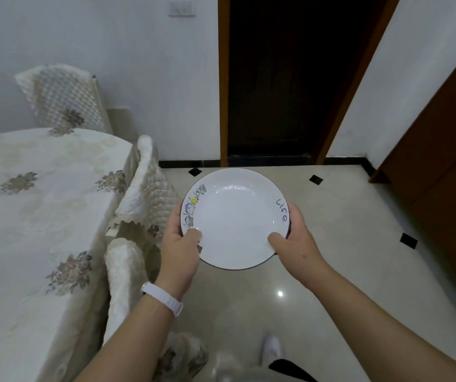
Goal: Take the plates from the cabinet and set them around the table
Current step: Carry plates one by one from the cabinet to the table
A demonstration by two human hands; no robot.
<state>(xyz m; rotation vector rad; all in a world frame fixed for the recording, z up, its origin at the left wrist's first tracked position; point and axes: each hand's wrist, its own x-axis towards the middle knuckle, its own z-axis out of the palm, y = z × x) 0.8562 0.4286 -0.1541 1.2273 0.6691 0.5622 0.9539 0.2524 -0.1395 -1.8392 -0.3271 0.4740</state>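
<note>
There is only one view, and it comes from the camera on my head. It looks forward and steeply down, so my own forearms rise from the bottom edge toward the middle of the picture. My left hand (181, 244) and right hand (294, 241) sit near the centre, close to the lens, with the plate (235, 219) between them. The wide angle bends the edges: the table (28, 216) fills the left side and curves away, the floor (345, 216) spreads below and ahead, and a dark doorway (284, 78) stands straight ahead at the top. My shoe (271, 350) shows at the bottom edge, directly beneath the camera.
</note>
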